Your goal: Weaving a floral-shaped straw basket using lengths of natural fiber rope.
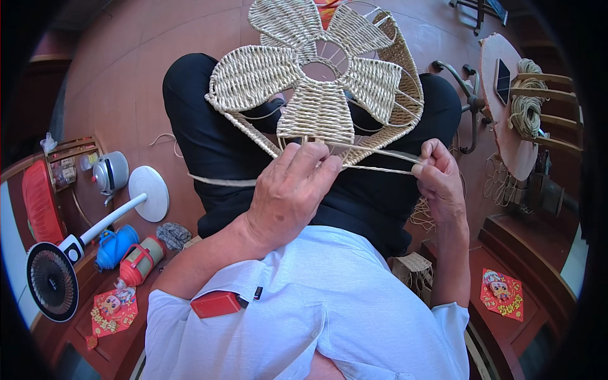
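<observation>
Across my lap lies a pale woven piece with flower-like petals around an open ring and a curved woven side wall at the right. My left hand is closed at the lower end of the bottom petal, its fingertips pressed where bare frame wires show; what exactly they pinch is partly hidden. To its right, my right hand pinches a thin straw-coloured cord between thumb and fingers. Two strands of it stretch between the hands. Another length of cord trails over my left thigh.
At left stand a white fan, a kettle, and blue and red flasks. On the right, coiled cord and a dark phone-like device lie by a tabletop. A wheeled chair base is beyond my right knee.
</observation>
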Demonstrator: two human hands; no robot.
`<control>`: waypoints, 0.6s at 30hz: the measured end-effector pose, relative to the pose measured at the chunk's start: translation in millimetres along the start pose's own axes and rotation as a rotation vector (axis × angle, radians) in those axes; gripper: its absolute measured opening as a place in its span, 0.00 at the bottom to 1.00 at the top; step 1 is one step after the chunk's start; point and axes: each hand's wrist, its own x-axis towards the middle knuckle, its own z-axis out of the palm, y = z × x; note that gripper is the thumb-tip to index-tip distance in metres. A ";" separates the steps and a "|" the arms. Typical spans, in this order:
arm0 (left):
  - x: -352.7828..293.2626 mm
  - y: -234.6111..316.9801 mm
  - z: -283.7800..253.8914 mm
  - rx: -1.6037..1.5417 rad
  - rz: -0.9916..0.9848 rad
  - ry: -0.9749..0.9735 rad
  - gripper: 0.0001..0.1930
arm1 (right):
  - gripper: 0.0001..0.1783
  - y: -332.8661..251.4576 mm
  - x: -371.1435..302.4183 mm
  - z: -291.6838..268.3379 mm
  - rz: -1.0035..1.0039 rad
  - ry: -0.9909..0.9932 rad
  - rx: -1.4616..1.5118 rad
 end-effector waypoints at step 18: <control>10.6 0.7 6.9 -0.086 -0.166 -0.113 0.07 | 0.28 -43.6 -80.3 -314.4 -0.342 0.680 -1.269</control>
